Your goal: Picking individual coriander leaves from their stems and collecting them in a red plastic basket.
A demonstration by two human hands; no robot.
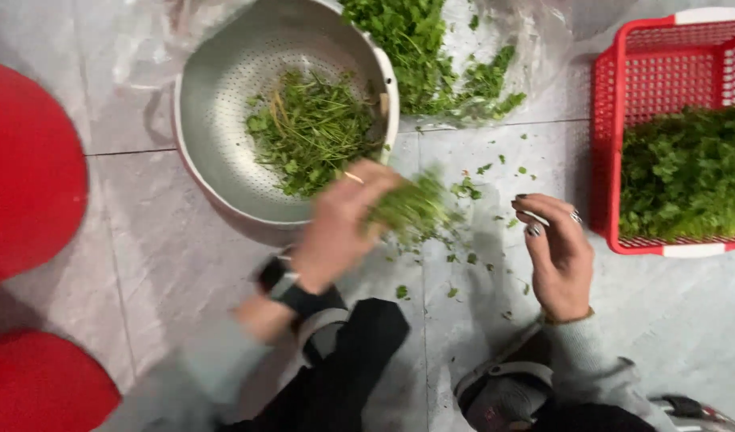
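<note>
The floor was pale grey tile with dark grout lines, littered with small green leaf scraps just right of the metal colander. That perforated colander stood on the tiles and held a loose heap of trimmed herb stems. Behind it and to its right, a clear plastic bag lay spread open with more leafy herbs on it. Well to the colander's right stood a red plastic basket packed with greens. To the colander's left, 2 red rounded shapes sat at the frame edge.

The left hand, a black watch on its wrist, was closed around a bunch of herbs right at the colander's near right rim; both were motion-blurred. The right hand, between colander and basket, hovered over the tiles with its fingers curled loosely; thumb and forefinger met around what looked like a thin pale stem, too small to make out for sure.
</note>
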